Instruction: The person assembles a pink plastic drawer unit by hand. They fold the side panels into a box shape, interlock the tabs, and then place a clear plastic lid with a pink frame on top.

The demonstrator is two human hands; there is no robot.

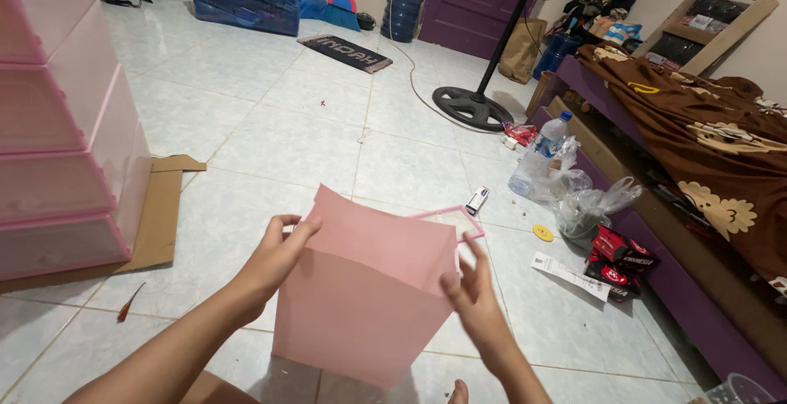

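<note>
1. Head view: a pink paper bag (361, 306) stands upright on the tiled floor (328, 142), near the camera and between the two hands.
2. The left hand (275, 261) grips the bag's left top edge, fingers curled over the rim, likely to steady it and hold the mouth open.
3. The right hand (475, 297) rests against the bag's right top corner, fingers spread and loose; I cannot tell whether it pinches the paper or only touches it.
4. A pink cord handle (459, 217) sticks up at the far right rim, just above the right hand.
5. Left stands a pink drawer unit (65, 142) on cardboard (160, 215); right lie plastic bags (574, 199), a bottle (551, 135), red packets (615, 261) and a bed (697, 150); far off, a fan (475, 101).
</note>
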